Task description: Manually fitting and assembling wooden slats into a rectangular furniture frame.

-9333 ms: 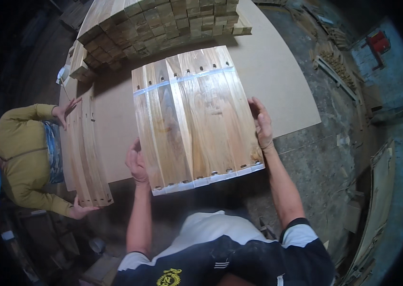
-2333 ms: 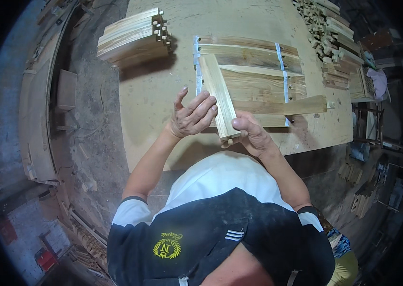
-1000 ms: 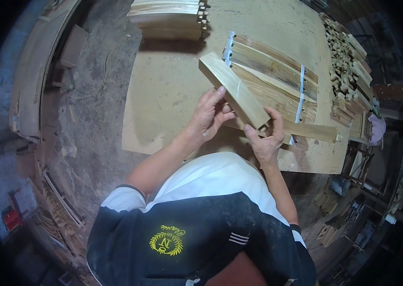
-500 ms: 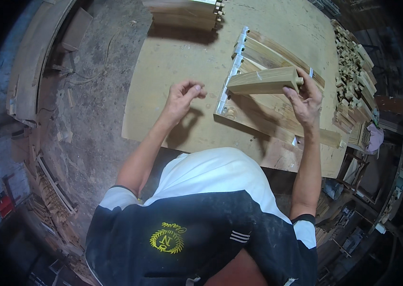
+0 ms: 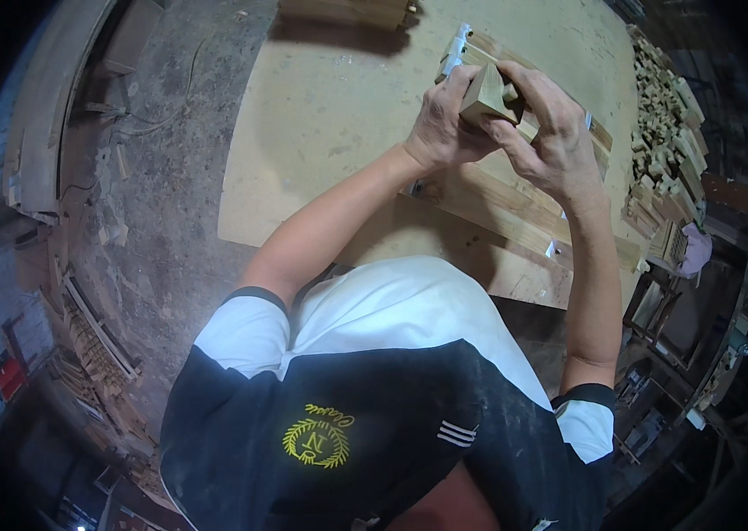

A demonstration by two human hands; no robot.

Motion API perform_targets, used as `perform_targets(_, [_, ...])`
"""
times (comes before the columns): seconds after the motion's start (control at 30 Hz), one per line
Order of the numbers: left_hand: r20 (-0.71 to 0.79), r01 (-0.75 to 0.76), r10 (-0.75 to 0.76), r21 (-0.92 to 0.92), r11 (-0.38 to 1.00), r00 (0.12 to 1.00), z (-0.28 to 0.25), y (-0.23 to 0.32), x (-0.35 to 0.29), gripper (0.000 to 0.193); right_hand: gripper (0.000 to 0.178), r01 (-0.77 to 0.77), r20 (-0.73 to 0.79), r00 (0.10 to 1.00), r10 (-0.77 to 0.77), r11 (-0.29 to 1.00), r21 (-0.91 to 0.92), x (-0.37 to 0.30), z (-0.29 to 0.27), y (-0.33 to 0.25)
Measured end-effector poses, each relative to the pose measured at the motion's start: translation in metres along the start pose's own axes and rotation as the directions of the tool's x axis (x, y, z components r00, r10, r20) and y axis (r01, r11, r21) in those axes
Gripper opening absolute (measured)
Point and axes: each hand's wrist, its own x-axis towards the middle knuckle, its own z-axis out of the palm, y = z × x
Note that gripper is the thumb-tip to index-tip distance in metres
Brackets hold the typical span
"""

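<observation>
Both hands grip a squared wooden piece (image 5: 487, 96), stood on end so its end face and a short round peg point up toward me. My left hand (image 5: 447, 122) wraps around its left side. The thumb and fingers of my right hand (image 5: 553, 131) close on its right side, near the peg. Beneath lies a wooden panel of slats (image 5: 471, 196) with a pale strip (image 5: 460, 44) along its left edge. My hands and the piece hide much of this panel, including where the piece's lower end rests.
The panel lies on a large tan board-topped table (image 5: 312, 133). A stack of wooden pieces (image 5: 347, 11) sits at the far left of the tabletop. Along the right edge is a big pile of small wooden parts (image 5: 657, 133), with a pink cloth (image 5: 695, 250) beside it.
My left hand has come over from the bare tabletop and taken hold of the wooden piece. The piece has swung from lying slanted to standing on end, and my right hand has moved slightly left.
</observation>
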Motion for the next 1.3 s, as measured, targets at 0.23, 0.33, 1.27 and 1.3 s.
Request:
perform_targets(0.23, [0.079, 0.084, -0.084, 0.009, 0.996, 0.993, 0.006, 0.009, 0.021, 0.063, 0.058, -0.174, -0.008, 0.984, 0.178, 0.973, 0.152, -0.005, -0.002, 0.027])
perform_targets(0.33, [0.152, 0.329, -0.326, 0.006, 0.944, 0.933, 0.007, 0.012, 0.044, 0.06, 0.059, -0.448, 0.002, 0.867, 0.498, 0.778, 0.441, 0.002, -0.004, 0.046])
perform_targets(1.27, [-0.063, -0.124, 0.142, 0.232, 0.965, 0.988, 0.002, 0.004, -0.055, 0.077, 0.049, -0.011, -0.215, 0.975, 0.052, 0.983, 0.186, -0.036, 0.031, -0.028])
perform_targets(1.3, [-0.049, -0.144, 0.161, 0.258, 0.955, 0.986, 0.002, 0.001, -0.06, 0.077, 0.049, -0.006, -0.226, 0.973, 0.048, 0.983, 0.182, -0.039, 0.034, -0.029])
